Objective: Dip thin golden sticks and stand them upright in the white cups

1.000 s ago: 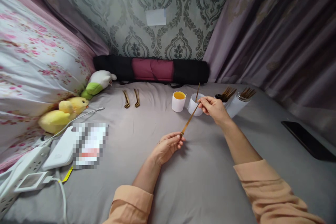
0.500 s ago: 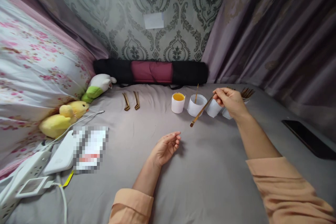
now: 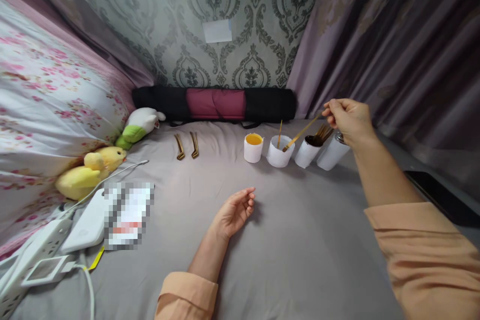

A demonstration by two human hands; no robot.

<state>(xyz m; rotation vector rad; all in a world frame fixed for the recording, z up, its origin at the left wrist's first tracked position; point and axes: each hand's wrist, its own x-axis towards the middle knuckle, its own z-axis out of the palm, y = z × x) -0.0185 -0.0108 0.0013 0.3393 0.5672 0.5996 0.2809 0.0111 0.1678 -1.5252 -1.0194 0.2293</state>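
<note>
My right hand (image 3: 348,117) pinches a thin paintbrush (image 3: 304,131) by the end of its handle. The brush slants down to the left, its dark bristles at the mouth of a wide white cup (image 3: 278,158); whether they touch anything inside I cannot tell. Another thin brush (image 3: 280,132) leans upright in that cup. Left of it stands a white cup with yellow contents (image 3: 253,152). To the right are a white cup of several brushes (image 3: 306,154) and a white cylinder (image 3: 330,154), partly behind my right hand. My left hand (image 3: 236,212) lies palm-up on the sheet, loosely curled, holding nothing.
Two bent gold-coloured metal pieces (image 3: 194,145) lie left of the cups. A dark roll (image 3: 215,103) lines the back wall. At left are plush toys (image 3: 90,170), a white power strip (image 3: 37,255) and cables. A black phone (image 3: 438,197) lies at right, partly behind my sleeve.
My right hand has moved up and to the right. The brush's bristles went from in front of the wide cup to its mouth. My left hand stays in place.
</note>
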